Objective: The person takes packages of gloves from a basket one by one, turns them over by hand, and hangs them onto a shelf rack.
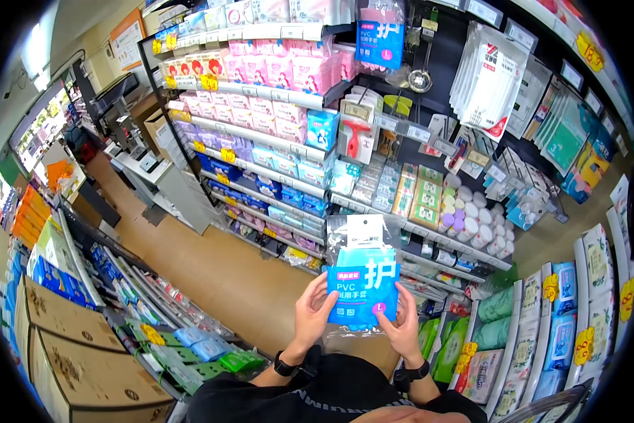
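Observation:
A clear plastic pack of PVC gloves (363,292) with a blue label and a white header card is held upright in front of my chest. My left hand (313,311) grips its left edge, thumb on the front. On the opposite side, my right hand (399,323) pinches the lower right edge near the pink "L" mark. The fingers behind the pack are partly hidden. A similar blue glove pack (380,44) hangs from the rack at the top.
Shelves of pink and blue packages (260,113) stand ahead. Hooks hold a ladle (420,80) and white bagged goods (488,81). Cardboard boxes (84,359) are stacked at lower left. Wet-wipe packs (557,342) line the right shelf. A counter (163,185) stands beyond the tan floor (169,264).

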Action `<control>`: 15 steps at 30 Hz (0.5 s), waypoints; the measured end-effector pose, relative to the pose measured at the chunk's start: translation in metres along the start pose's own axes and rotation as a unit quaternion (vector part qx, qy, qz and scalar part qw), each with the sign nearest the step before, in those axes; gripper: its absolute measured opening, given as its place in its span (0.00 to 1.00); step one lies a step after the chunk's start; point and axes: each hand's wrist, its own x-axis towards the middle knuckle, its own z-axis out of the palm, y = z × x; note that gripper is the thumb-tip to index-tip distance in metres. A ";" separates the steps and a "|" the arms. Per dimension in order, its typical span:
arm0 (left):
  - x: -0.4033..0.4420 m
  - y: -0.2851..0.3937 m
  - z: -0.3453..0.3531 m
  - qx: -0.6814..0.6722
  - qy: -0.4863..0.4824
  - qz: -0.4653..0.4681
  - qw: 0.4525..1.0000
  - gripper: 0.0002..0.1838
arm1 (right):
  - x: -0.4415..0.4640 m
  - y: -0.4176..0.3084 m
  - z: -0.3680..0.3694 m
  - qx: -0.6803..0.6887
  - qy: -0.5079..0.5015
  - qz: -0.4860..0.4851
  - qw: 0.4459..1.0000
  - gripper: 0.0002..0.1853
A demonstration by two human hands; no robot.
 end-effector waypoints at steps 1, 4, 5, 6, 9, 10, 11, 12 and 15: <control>0.013 0.003 0.000 0.015 -0.005 0.008 1.000 0.28 | 0.011 0.003 0.000 -0.035 -0.011 -0.005 0.999 0.34; 0.062 0.011 -0.002 -0.013 -0.029 0.039 0.999 0.28 | 0.053 0.001 0.008 -0.104 -0.017 -0.032 0.994 0.34; 0.080 0.015 -0.001 -0.022 -0.032 0.052 0.998 0.28 | 0.068 -0.003 0.011 -0.136 -0.015 -0.046 0.990 0.34; 0.097 0.020 -0.002 -0.029 -0.037 0.053 0.997 0.28 | 0.084 -0.007 0.015 -0.143 -0.012 -0.049 0.988 0.34; 0.154 0.046 0.003 0.073 -0.063 0.121 0.988 0.26 | 0.135 -0.020 0.025 -0.178 0.009 -0.134 0.975 0.33; 0.173 0.055 0.005 0.124 -0.064 0.168 0.976 0.27 | 0.150 -0.025 0.027 -0.208 0.023 -0.157 0.965 0.34; 0.191 0.066 0.009 0.133 -0.068 0.184 0.971 0.28 | 0.166 -0.033 0.032 -0.208 0.033 -0.170 0.963 0.35; 0.208 0.077 0.013 0.144 -0.071 0.199 0.967 0.28 | 0.182 -0.041 0.037 -0.207 0.043 -0.182 0.960 0.35; 0.263 0.099 0.023 0.183 -0.078 0.305 0.931 0.32 | 0.233 -0.059 0.042 -0.227 0.055 -0.236 0.943 0.35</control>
